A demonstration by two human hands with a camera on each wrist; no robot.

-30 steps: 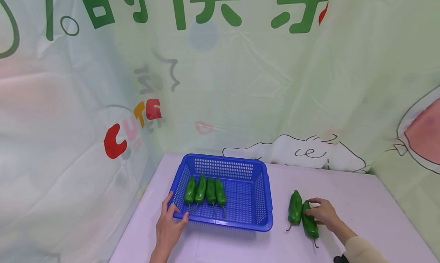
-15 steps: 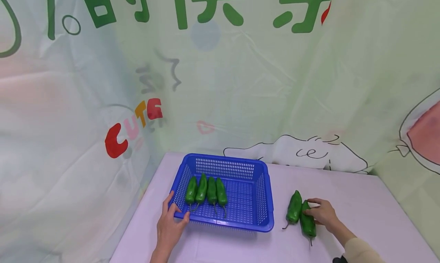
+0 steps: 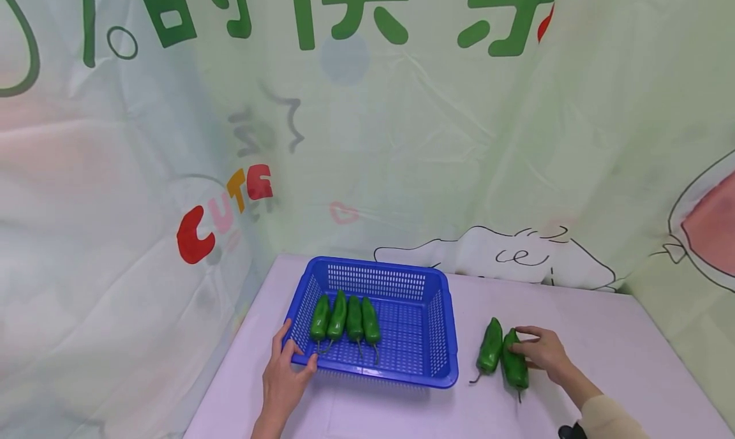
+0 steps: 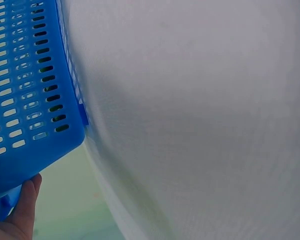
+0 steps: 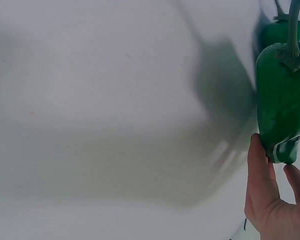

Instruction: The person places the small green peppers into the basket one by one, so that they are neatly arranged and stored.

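Note:
My left hand (image 3: 283,376) holds the near left corner of a blue plastic basket (image 3: 396,380); in the left wrist view, the fingers (image 4: 26,202) meet its perforated wall. Several green peppers (image 3: 338,318) lie side by side in the left half of the basket, stems towards me. To the right of the basket, my right hand (image 3: 542,351) grips a green pepper (image 3: 516,370) between thumb and fingers near its tip. Close along its left side lies another green pepper (image 3: 490,348) on the table. In the right wrist view, the gripped pepper (image 5: 280,100) partly hides the other one (image 5: 275,33).
A white-covered table (image 3: 367,416) carries the basket and peppers. Printed cloth hangs behind the table (image 3: 396,152) and along its left side (image 3: 103,267). A strip of tabletop separates the basket from the loose peppers.
The gripped pepper has shifted a little left and away from me, its stem swinging left. Its neighbour has turned slightly, stem end to the left. My left hand and the basket stay in place.

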